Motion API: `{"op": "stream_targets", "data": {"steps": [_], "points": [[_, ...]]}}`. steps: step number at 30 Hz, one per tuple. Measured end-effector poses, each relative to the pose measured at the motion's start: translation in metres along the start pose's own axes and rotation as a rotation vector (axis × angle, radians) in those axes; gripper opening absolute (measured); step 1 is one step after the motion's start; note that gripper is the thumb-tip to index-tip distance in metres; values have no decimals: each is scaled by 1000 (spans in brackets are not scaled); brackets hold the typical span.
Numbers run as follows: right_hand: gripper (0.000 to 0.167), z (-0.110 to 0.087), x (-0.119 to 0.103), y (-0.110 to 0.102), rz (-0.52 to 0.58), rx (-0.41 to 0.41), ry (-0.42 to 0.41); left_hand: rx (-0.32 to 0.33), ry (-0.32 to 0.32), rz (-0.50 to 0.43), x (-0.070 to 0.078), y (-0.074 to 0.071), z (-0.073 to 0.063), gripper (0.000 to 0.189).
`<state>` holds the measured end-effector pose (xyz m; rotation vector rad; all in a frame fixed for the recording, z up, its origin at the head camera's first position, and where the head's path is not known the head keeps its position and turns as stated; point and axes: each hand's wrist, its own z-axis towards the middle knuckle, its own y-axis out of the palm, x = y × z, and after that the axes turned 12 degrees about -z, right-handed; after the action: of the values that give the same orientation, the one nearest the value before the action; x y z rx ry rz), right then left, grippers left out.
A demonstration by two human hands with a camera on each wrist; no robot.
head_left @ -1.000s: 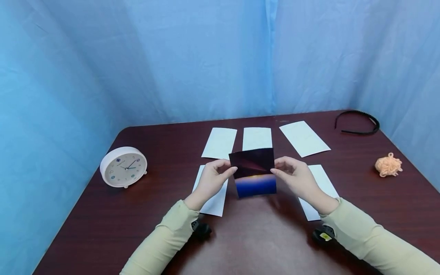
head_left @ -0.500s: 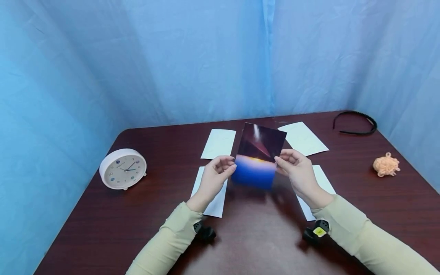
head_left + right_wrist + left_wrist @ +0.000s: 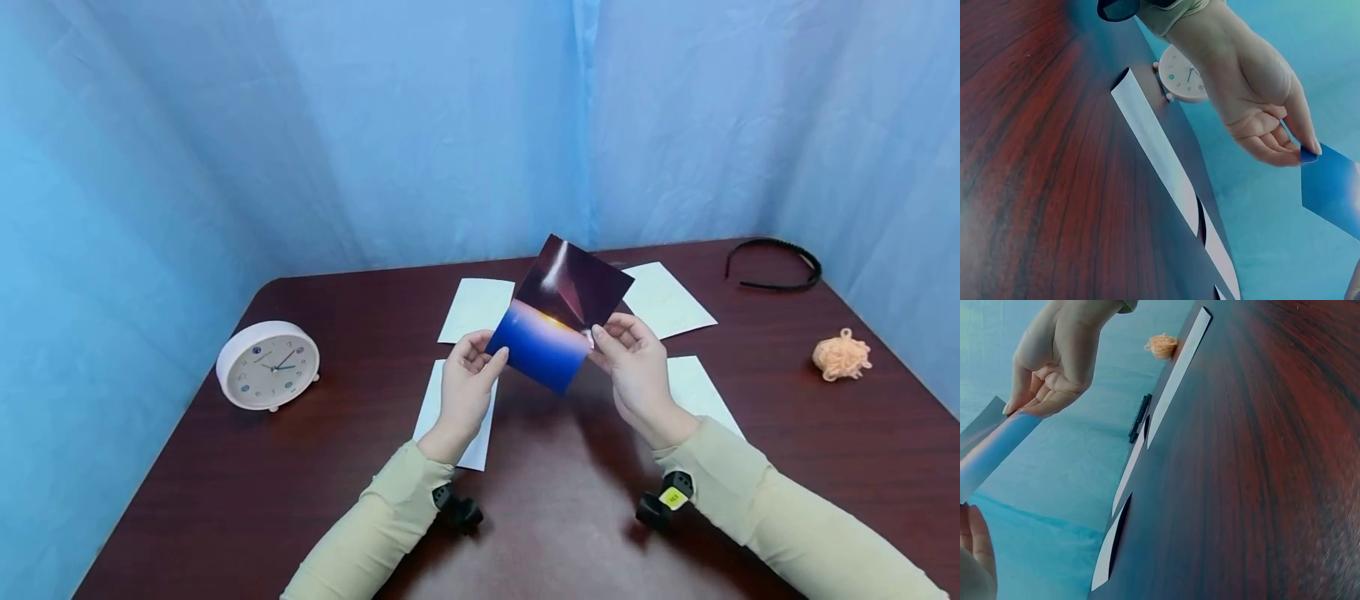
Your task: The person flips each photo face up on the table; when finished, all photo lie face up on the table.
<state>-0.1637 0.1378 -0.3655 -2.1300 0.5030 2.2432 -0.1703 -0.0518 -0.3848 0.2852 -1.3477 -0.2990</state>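
A glossy photo print, dark maroon on its upper half and blue below with an orange glow between, is held tilted above the table in the head view. My left hand pinches its lower left corner between thumb and fingers. The right edge is pinched by my right hand, its thumb on the printed face. In the right wrist view, the left thumb and fingers grip the blue corner of the print. Behind and beside the hands lie white sheets, including one at the back left and one at the back right.
On the dark wooden table, a white round clock stands at the left. At the right are a black headband and a peach yarn bundle. More white sheets lie under the left forearm and near the right hand. Blue curtains surround the table.
The print has been raised and turned clockwise, so its maroon half now leans to the upper right. Both hands moved up a little, the right one inward, and both still hold it.
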Motion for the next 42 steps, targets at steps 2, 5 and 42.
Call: {"op": "stream_targets", "data": {"steps": [2, 5, 42], "points": [[23, 0, 0, 1, 16, 4, -12, 16, 25, 0, 0, 1, 0, 26], [24, 0, 1, 0, 35, -3, -10, 39, 68, -2, 0, 3, -1, 24], [31, 25, -28, -51, -727, -389, -253, -306, 17, 649, 42, -36, 0, 12]]}}
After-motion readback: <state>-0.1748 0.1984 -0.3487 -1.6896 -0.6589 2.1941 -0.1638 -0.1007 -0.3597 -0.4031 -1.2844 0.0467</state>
